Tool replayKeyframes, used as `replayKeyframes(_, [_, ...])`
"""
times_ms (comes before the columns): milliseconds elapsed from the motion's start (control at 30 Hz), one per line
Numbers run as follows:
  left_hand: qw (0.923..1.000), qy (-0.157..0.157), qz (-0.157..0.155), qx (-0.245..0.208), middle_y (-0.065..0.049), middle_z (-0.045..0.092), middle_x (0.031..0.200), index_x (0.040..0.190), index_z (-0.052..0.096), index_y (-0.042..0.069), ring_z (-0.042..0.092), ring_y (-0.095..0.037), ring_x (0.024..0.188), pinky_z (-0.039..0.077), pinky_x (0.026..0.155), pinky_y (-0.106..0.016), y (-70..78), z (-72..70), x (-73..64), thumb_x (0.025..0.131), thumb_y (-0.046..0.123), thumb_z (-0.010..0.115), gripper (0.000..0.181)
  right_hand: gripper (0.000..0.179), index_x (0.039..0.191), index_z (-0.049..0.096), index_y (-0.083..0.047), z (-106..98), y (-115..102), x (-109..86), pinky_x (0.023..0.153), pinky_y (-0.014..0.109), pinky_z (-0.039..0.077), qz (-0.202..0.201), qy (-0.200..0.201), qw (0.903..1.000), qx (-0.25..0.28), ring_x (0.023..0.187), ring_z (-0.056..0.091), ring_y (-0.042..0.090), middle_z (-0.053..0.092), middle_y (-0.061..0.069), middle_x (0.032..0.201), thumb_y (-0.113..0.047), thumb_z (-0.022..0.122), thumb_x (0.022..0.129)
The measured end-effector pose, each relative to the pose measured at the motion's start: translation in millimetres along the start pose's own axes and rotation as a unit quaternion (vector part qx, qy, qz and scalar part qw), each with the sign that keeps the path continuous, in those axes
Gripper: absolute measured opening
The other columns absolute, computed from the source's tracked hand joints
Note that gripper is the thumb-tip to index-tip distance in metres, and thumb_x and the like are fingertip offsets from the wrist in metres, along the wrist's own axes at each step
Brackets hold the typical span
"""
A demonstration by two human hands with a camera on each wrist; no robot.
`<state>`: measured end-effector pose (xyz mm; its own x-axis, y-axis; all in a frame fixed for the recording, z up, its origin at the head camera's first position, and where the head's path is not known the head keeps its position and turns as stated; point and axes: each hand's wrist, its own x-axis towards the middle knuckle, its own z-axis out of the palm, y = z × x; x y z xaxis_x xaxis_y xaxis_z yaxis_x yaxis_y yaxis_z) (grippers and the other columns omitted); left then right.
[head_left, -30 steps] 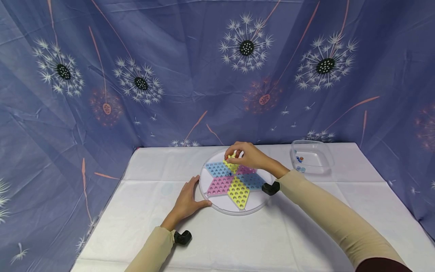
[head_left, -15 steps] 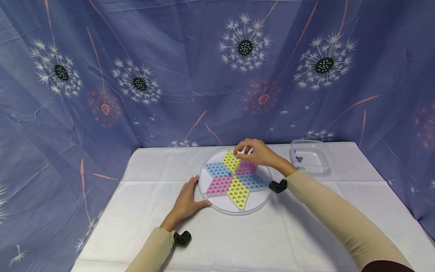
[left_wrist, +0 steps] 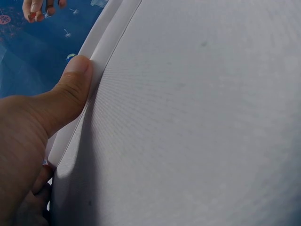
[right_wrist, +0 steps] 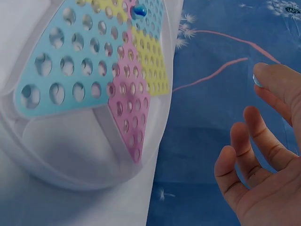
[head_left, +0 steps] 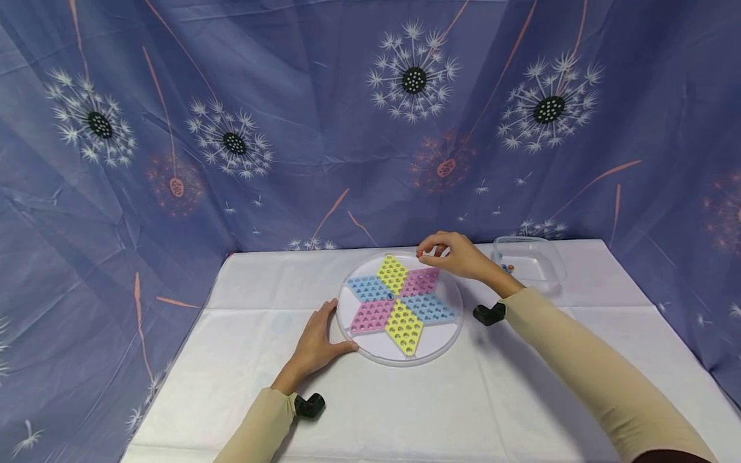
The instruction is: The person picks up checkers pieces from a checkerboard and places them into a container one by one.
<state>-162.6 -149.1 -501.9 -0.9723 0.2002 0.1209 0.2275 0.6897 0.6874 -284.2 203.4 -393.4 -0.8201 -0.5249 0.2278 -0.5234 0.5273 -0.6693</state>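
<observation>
A round white Chinese checkers board [head_left: 438, 337] lies on the table, its holed star coloured yellow, pink and blue. One blue marble [right_wrist: 139, 11] sits near the star's centre. My left hand [head_left: 314, 341] rests at the board's left edge. In the left wrist view its thumb [left_wrist: 75, 77] touches the rim, while the other fingers are partly hidden. Above the board's far right edge, my right hand [head_left: 454, 256] pinches a small marble [right_wrist: 257, 81] between thumb and index finger. That marble looks reddish in the head view and pale blue in the right wrist view; its colour is unclear.
A clear plastic container [head_left: 554, 267] stands at the back right, behind the right forearm, with a few marbles [head_left: 507, 268] inside. White cloth [head_left: 405, 411] covers the table. A blue curtain [head_left: 324, 128] with dandelion prints hangs along the far edge and sides.
My right hand has moved right and slightly back, from above the far yellow point to the board's far right edge, still pinching the marble. My left hand stays at the rim.
</observation>
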Motion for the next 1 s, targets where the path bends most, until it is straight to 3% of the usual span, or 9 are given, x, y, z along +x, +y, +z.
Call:
replayKeyframes(533, [1.0000,-0.003,-0.001,0.001,-0.020,0.029,0.156,0.152,0.030,0.005,0.024,-0.036,0.144,0.015,0.120,-0.049,-1.4,-0.2,-0.7,0.068,0.046,0.087,0.110,0.023,0.110,0.073,-0.017,-27.0,23.4,-20.3,0.078,0.039,0.054,0.024,0.029,0.9990,-0.025,0.088,0.062,0.019,0.066,0.003,0.106,-0.030,0.070,0.091])
replayKeyframes(867, [1.0000,0.000,0.001,0.000,-0.018,0.031,0.156,0.152,0.031,0.005,0.025,-0.037,0.144,0.018,0.119,-0.050,-1.1,-0.8,0.7,0.067,0.047,0.087,0.110,0.020,0.108,0.072,-0.023,-50.2,37.5,-34.6,0.070,0.039,0.051,0.086,0.052,0.9942,-0.039,0.089,0.060,0.022,0.066,0.002,0.107,-0.033,0.070,0.091])
replayKeyframes(1000, [1.0000,0.002,0.002,0.000,-0.017,0.032,0.156,0.152,0.031,0.005,0.027,-0.037,0.143,0.022,0.118,-0.050,-0.4,-0.6,0.9,0.067,0.047,0.087,0.110,0.026,0.110,0.073,-0.020,-57.0,44.9,-39.0,0.067,0.040,0.049,0.107,0.060,0.9918,-0.035,0.088,0.060,0.023,0.067,0.003,0.106,-0.037,0.069,0.091])
